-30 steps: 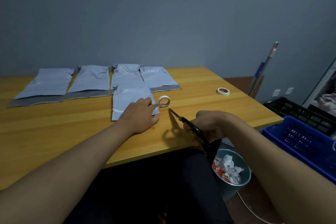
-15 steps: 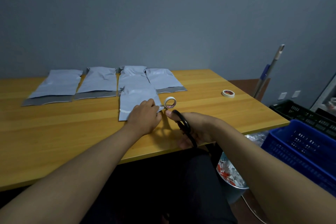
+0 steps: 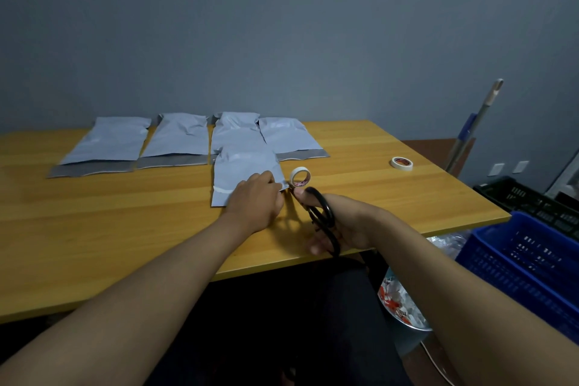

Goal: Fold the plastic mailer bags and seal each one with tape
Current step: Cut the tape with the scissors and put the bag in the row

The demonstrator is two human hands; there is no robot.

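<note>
The left hand [image 3: 255,200] lay palm-down on the near right corner of a folded grey mailer bag [image 3: 244,171], its fingers relaxed and pressing the plastic flat against the wooden bench [image 3: 125,229]. A strip of white tape crossed the bag's lower edge. The right hand [image 3: 341,222] gripped black scissors [image 3: 322,219], fingers curled through the handles, the blades reaching towards a tape roll [image 3: 300,177] that stood on edge just beside the bag. Four more mailer bags [image 3: 175,141] lay in a row behind, flaps open. A second tape roll [image 3: 401,163] lay flat well to the right. A blue crate [image 3: 526,260] stood beside the bench.
</note>
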